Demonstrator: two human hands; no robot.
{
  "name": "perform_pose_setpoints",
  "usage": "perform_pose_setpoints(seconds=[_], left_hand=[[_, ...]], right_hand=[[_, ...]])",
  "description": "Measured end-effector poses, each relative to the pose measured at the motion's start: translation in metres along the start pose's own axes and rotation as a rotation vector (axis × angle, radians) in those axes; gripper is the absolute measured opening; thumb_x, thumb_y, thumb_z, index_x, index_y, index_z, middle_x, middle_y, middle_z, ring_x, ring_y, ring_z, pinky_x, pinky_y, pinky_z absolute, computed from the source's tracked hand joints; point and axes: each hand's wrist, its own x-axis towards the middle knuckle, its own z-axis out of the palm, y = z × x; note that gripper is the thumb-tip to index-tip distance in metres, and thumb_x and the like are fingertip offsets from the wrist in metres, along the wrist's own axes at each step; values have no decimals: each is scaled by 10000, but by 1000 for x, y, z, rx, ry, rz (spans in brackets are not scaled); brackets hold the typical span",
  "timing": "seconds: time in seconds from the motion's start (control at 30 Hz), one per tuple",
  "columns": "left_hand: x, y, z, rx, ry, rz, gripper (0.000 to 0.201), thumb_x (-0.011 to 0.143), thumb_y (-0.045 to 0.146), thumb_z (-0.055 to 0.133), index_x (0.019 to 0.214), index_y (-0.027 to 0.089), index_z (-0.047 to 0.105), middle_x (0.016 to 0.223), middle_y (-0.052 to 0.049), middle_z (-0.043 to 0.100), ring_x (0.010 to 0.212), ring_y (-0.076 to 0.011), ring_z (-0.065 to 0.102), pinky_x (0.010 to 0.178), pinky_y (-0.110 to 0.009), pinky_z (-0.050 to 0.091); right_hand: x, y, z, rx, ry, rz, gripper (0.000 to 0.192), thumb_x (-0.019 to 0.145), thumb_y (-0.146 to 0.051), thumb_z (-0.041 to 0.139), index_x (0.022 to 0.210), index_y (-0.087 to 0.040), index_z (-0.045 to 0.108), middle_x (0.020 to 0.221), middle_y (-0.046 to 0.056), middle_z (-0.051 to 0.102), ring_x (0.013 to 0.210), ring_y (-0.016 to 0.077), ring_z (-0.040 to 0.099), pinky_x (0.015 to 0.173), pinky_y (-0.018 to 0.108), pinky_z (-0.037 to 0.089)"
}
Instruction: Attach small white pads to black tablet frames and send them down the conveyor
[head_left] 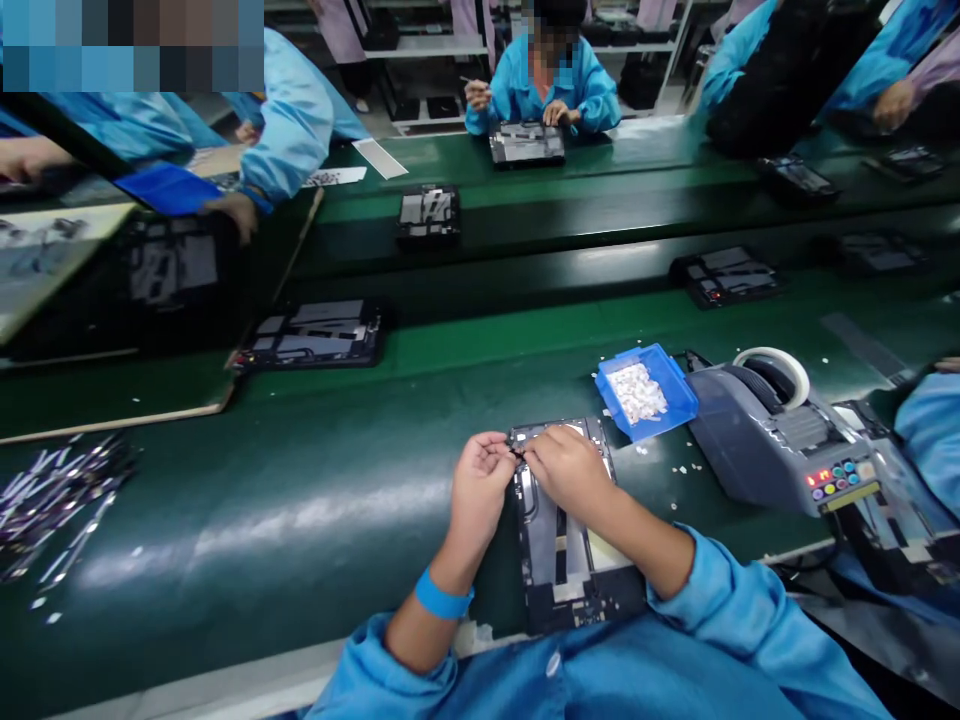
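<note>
Both of my hands meet over the top edge of the flat black device chassis with silvery metal panels (559, 545), which lies lengthwise in front of me on the dark green table (300, 500), its near end close to my blue sleeves. My left hand (480, 480) is curled, fingers bent in toward the thumb, and pinches a tiny dark part at the chassis's upper left corner; the part is too small for me to say what it is. My right hand (568, 465) rests on the top of the chassis, its fingertips drawn together and touching that same little part, right against the left fingers. A blue band sits on my left wrist.

Just beyond the chassis to the right stands a small blue plastic tray (671, 385) filled with small white pieces, and a few such white bits lie scattered on the table beside it. Next to the tray is a grey tape dispenser machine (765, 445) with a white roll on top and coloured buttons on its front. Far to my left, a heap of thin shiny metal strips (52, 500) lies on the table. Another similar chassis (315, 335) sits farther up the table.
</note>
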Motion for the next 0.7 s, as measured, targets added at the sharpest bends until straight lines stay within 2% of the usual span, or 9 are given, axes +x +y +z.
perform_pose_setpoints(seconds=[0.17, 0.3, 0.53, 0.63, 0.7], left_hand=[[-8, 5, 3, 95, -3, 35, 277, 753, 230, 683, 1003, 201, 570, 815, 4, 651, 767, -149, 672, 728, -268, 542], [-13, 3, 3, 168, 1, 95, 261, 789, 233, 673, 1032, 199, 584, 836, -9, 663, 789, -158, 689, 750, -284, 556], [-15, -4, 0, 240, -10, 189, 242, 819, 214, 663, 1054, 195, 611, 865, -16, 677, 828, -159, 695, 783, -293, 560], [-15, -1, 1, 234, -19, 186, 245, 812, 210, 668, 1049, 198, 610, 863, -10, 672, 821, -152, 690, 774, -283, 552], [-14, 2, 3, 185, -28, 146, 263, 800, 205, 675, 1052, 197, 599, 846, -1, 662, 798, -145, 684, 751, -270, 546]], right_hand=[[0, 1, 6, -40, 32, 17, 191, 983, -176, 563, 843, -202, 690, 851, 90, 673, 845, 246, 626, 813, 345, 490], [1, -1, 8, -14, 66, 66, 163, 888, -98, 587, 781, -207, 647, 808, 74, 658, 812, 233, 627, 780, 318, 479], [6, 2, 9, 76, 41, 127, 161, 799, -62, 585, 749, -214, 605, 774, 30, 673, 746, 191, 620, 689, 270, 432], [8, -1, 11, 24, 42, 120, 139, 789, -71, 582, 750, -202, 603, 782, 44, 672, 753, 197, 614, 694, 278, 424], [9, 2, 5, 14, 50, 112, 135, 789, -79, 574, 742, -203, 598, 772, 43, 666, 747, 195, 608, 690, 277, 417]])
